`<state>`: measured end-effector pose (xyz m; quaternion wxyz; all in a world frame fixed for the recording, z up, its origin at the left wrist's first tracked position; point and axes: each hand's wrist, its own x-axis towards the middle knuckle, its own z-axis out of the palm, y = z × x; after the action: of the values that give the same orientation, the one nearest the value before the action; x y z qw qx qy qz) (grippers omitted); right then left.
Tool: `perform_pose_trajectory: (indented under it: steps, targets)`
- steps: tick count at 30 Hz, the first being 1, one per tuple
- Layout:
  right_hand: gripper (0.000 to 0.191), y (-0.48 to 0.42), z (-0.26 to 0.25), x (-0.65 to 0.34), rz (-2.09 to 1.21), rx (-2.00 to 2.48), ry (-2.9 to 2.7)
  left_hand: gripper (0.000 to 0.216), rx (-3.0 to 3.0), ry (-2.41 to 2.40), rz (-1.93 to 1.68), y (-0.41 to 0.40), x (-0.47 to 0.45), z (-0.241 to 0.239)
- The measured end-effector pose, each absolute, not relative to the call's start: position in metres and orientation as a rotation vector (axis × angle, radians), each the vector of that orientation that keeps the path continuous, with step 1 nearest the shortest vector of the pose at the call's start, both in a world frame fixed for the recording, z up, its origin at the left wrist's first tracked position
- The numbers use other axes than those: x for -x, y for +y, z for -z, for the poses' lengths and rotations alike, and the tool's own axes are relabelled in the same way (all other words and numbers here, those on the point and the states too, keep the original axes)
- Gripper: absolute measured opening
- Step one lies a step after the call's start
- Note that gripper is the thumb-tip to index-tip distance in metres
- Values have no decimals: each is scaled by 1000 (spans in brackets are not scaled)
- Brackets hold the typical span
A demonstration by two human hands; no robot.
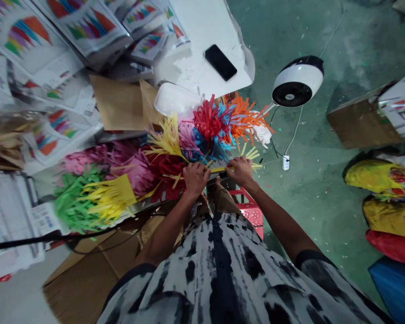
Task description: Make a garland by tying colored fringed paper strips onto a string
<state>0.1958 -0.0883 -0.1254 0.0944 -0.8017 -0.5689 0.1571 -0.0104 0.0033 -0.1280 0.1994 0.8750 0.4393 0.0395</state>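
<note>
A yellow fringed paper strip (218,170) stretches between my two hands in front of my waist. My left hand (195,178) has its fingers closed on the strip's left part. On the other end, my right hand (241,171) pinches it, with pale yellow fringe strands sticking out beyond the fingers. Just past my hands lies a heap of paper tassels: red (211,118), orange (241,119) and light yellow (168,139). Left of my left hand are pink tassels (138,173), a yellow fringed piece (116,195) and green fringe (74,198).
Packed cartons (97,27) with printed tassel pictures pile up at the left. A black phone (220,62) lies on a white surface (195,27). A white fan (297,83) stands at the right, its cord on the green floor. Cardboard (87,274) lies lower left; a red stool (251,213) is below.
</note>
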Motion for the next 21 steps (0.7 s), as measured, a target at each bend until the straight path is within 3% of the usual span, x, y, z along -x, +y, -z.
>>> perform_pose_trajectory:
  steps: [6, 13, 21]
  targets:
    - [15, -81, 115, -180, -261, 2377, -1839, 18, -2521, 1239, -95, 3, 2, 122]
    - [31, -112, 132, -163, -249, 2100, -2135, 27, -2584, 807, -11, -15, -8, 133]
    - [41, -148, 143, -185, -93, 2114, -2090, 34, -2641, 869, -158, -8, 50, 131]
